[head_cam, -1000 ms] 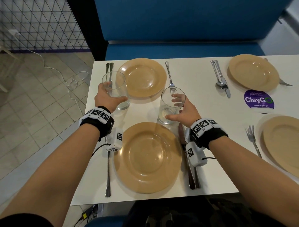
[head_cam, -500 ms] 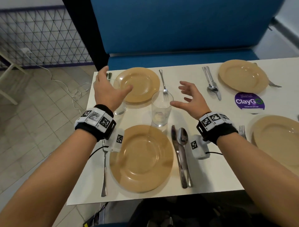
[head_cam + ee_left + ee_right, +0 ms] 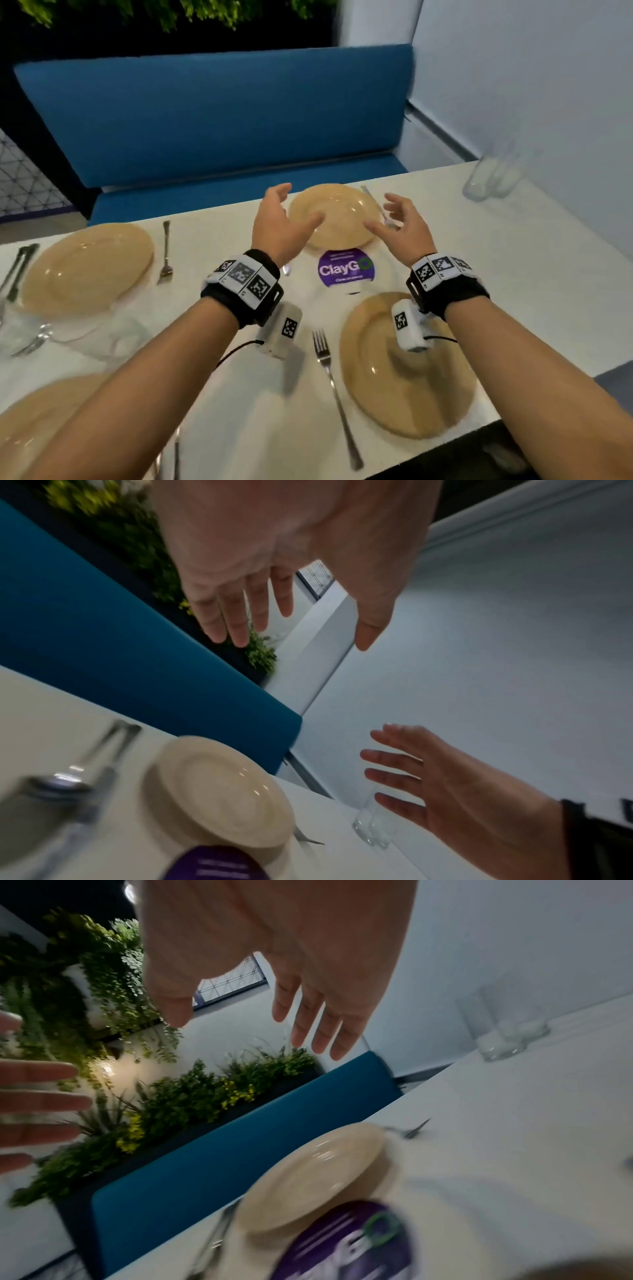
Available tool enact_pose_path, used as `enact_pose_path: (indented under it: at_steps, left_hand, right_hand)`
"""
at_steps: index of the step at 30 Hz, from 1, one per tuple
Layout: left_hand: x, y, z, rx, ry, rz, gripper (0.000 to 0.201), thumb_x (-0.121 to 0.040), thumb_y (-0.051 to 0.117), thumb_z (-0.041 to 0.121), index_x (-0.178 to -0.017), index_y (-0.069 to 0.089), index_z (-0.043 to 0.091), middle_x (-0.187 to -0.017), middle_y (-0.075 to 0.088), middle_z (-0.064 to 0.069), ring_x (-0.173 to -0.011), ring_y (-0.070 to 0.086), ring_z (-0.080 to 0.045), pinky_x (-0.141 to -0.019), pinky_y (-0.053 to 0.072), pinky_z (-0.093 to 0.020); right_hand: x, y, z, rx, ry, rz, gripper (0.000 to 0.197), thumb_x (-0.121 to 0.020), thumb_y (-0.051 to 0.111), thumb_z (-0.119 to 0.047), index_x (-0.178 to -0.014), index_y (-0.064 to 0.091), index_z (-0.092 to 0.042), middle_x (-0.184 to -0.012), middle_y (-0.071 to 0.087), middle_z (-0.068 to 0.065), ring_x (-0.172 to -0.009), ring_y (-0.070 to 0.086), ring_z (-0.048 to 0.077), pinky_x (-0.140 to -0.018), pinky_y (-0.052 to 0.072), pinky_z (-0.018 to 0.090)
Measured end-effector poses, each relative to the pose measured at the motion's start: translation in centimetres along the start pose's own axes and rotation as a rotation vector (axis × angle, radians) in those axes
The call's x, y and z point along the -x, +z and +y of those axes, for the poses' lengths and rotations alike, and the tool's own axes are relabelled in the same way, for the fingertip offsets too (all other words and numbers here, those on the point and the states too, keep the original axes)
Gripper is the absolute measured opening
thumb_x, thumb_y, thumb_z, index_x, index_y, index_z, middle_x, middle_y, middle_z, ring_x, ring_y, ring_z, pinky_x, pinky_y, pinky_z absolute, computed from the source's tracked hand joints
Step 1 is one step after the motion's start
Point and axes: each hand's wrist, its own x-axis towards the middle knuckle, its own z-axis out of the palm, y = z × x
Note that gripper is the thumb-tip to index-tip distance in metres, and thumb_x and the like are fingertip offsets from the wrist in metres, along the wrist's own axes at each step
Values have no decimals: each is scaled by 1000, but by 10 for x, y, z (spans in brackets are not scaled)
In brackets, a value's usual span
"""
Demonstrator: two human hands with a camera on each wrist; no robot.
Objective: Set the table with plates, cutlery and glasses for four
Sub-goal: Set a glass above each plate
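Four tan plates lie on the white table (image 3: 513,274): far left (image 3: 85,267), far right (image 3: 334,216), near right (image 3: 407,366) and near left (image 3: 41,421). My left hand (image 3: 291,212) and right hand (image 3: 387,219) hover open and empty above the far right plate, palms facing each other. Two clear glasses (image 3: 489,178) stand together at the table's far right corner, beyond my right hand. In the left wrist view, my left hand (image 3: 274,615) spreads its fingers above that plate (image 3: 219,791). The right wrist view shows my right hand (image 3: 274,1001) open, with the glasses (image 3: 507,1031) ahead.
Two blurred glasses (image 3: 113,335) stand at the near left. Forks lie by the far left plate (image 3: 165,253) and the near right plate (image 3: 335,387). A purple ClayGo sticker (image 3: 346,269) sits between the right plates. A blue bench (image 3: 222,120) runs behind the table.
Both hands let go of the two glasses by the left plates and moved right and farther out, now above the far right plate. The view swung right.
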Motion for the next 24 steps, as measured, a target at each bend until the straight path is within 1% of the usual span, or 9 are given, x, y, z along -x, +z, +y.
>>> enact_pose_path:
  at_steps: [2, 4, 6, 9, 11, 13, 18, 21, 24]
  left_hand:
    - [-14, 56, 17, 19, -29, -30, 72, -77, 73, 35, -138, 37, 19, -140, 44, 1, -123, 48, -18, -104, 42, -38]
    - [-30, 103, 33, 25, -56, -40, 72, -78, 73, 36, -138, 37, 18, -139, 46, 0, -123, 48, -19, -105, 41, -38]
    - [-42, 140, 49, 28, -91, -63, 71, -79, 72, 35, -138, 37, 17, -138, 46, 0, -122, 49, -20, -103, 40, -34]
    - [-62, 198, 70, 42, -117, -137, 73, -78, 74, 35, -138, 36, 19, -139, 45, 0, -123, 48, -19, -96, 42, -29]
    - [-79, 240, 80, 7, -97, -182, 75, -77, 75, 37, -138, 35, 20, -140, 44, 1, -124, 47, -18, -102, 42, -33]
    - [-93, 281, 90, -30, -97, -213, 77, -76, 75, 37, -139, 34, 20, -141, 43, 1, -125, 47, -17, -105, 40, -34]
    - [-134, 381, 114, -39, -140, -254, 83, -74, 78, 34, -141, 32, 19, -144, 42, -1, -127, 46, -19, -106, 39, -34]
    - [-159, 432, 121, -47, -183, -274, 89, -71, 81, 32, -142, 30, 18, -146, 40, -2, -130, 44, -20, -108, 38, -34]
    - [-177, 466, 123, -44, -224, -267, 94, -69, 83, 29, -144, 27, 18, -148, 38, -3, -132, 42, -21, -108, 37, -32]
  right_hand:
    - [-24, -46, 28, 40, 25, 19, 66, -78, 74, -30, -134, 44, -18, -131, 53, 3, -119, 50, 15, -95, 37, 21]
    - [-48, -86, 50, 48, 86, 48, 66, -78, 73, -32, -135, 43, -18, -133, 52, 4, -122, 49, 17, -95, 37, 22]
    - [-69, -121, 66, 40, 163, 85, 66, -79, 72, -33, -136, 42, -17, -134, 51, 4, -123, 49, 19, -95, 38, 23]
    - [-100, -170, 94, 21, 265, 168, 69, -80, 72, -34, -138, 39, -17, -135, 50, 5, -124, 49, 20, -95, 37, 23]
    - [-123, -198, 118, 9, 320, 220, 70, -80, 71, -33, -139, 38, -16, -136, 49, 5, -123, 49, 19, -93, 35, 21]
    - [-148, -223, 141, 22, 370, 223, 72, -80, 71, -33, -140, 36, -16, -136, 49, 5, -123, 50, 19, -93, 36, 22]
    - [-221, -274, 194, 9, 445, 207, 79, -78, 73, -32, -143, 31, -15, -138, 47, 6, -124, 49, 21, -99, 40, 28]
    - [-262, -298, 214, 10, 448, 155, 85, -77, 74, -28, -145, 24, -17, -142, 43, 6, -126, 48, 21, -101, 39, 29]
    - [-297, -308, 224, 14, 402, 65, 90, -74, 76, -20, -146, 22, -20, -144, 41, 3, -129, 45, 20, -101, 37, 26]
